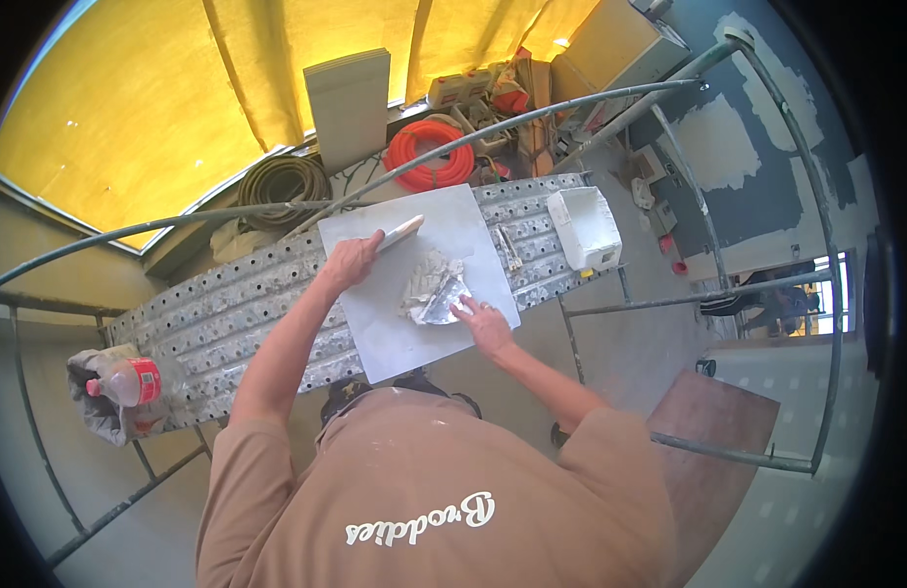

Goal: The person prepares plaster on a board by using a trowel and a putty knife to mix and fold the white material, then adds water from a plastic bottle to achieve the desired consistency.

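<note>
A pale square board (pixel 380 323) lies across the perforated metal scaffold plank (pixel 225 323) before me. My left hand (pixel 356 261) grips a pale, narrow tool (pixel 402 231), its kind unclear, slanting over the board's upper part. At the lower right of the board, the fingers of my right hand (pixel 486 323) are on the edge of a shiny silvery piece (pixel 450 300), foil or a thin blade. Whitish paste (pixel 428 275) is heaped against and around that piece. Right of the board, small brush-like tools (pixel 508 248) and a white plastic container (pixel 586 228) rest on the plank.
Scaffold rails (pixel 556 109) surround the plank. A plastic bottle (pixel 133 382) and grey bag (pixel 93 367) are at its left end. Beyond lie an orange hose coil (pixel 431 156), a dark hose coil (pixel 284 187) and stacked panels (pixel 348 106). A reddish board (pixel 707 441) is lower right.
</note>
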A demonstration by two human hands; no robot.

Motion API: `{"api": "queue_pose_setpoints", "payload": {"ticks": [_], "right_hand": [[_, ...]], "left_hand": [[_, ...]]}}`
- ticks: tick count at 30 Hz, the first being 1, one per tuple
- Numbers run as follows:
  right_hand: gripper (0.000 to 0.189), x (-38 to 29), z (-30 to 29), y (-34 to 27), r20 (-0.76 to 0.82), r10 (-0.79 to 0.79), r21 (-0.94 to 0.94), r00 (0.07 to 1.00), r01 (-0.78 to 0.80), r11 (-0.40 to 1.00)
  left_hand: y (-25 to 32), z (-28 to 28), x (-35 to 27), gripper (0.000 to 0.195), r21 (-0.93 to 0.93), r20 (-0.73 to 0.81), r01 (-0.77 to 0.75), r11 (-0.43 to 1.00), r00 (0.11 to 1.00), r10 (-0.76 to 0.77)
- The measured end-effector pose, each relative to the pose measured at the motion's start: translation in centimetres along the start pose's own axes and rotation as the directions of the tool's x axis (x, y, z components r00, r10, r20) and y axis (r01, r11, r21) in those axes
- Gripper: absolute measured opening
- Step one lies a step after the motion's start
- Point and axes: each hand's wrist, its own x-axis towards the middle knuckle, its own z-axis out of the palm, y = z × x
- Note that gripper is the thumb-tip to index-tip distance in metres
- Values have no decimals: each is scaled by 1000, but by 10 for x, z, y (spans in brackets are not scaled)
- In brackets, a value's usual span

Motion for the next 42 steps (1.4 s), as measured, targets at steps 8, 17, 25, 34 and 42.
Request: {"api": "queue_pose_setpoints", "payload": {"ticks": [8,17,25,34,42], "right_hand": [[61,25,-27,25,-11,-66,23,998,66,998],[44,33,-13,4,51,35,45,998,-37,998],[44,43,-5,-11,-26,89,102,996,-86,991],[43,62,-8,-29,-60,124,205,990,-109,973],[48,68,-37,-24,45,176,199,983,-181,963]], "left_hand": [[-16,8,-5,35,30,-25,30,999,999,-29],[-7,8,-8,38,2,-36,-4,1000,999,4],[-2,7,-2,33,60,-32,0,998,999,2],[-2,3,-2,34,67,-54,7,998,999,-4],[-10,10,-8,37,50,-33,34,998,999,-32]]}}
